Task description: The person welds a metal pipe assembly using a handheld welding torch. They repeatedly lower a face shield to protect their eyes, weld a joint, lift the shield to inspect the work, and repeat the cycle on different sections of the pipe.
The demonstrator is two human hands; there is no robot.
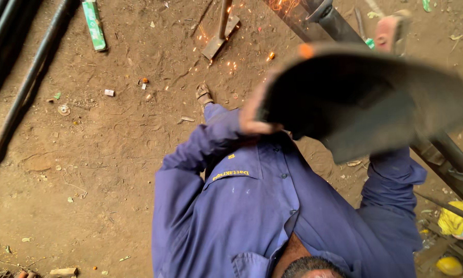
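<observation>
Dark curved shield (365, 103), long axis running left-right, gripped at its left edge by one hand (252, 116)

You are standing on a bare earth floor (103, 154), reddish brown, loose and scuffed, littered with small scraps and bits of debris. Dark metal pipes (20, 98) lie along the left edge, running diagonally. A green flat carton (94, 24) rests on the dirt near the top left. Orange sparks (231, 64) are scattered over the ground at top centre, beside a metal stand (218, 41) with a flat foot. A heavy steel frame (447, 159) crosses the right side. Yellow cloth (452, 221) lies at lower right. Light is even daylight, without hard shadows.
</observation>
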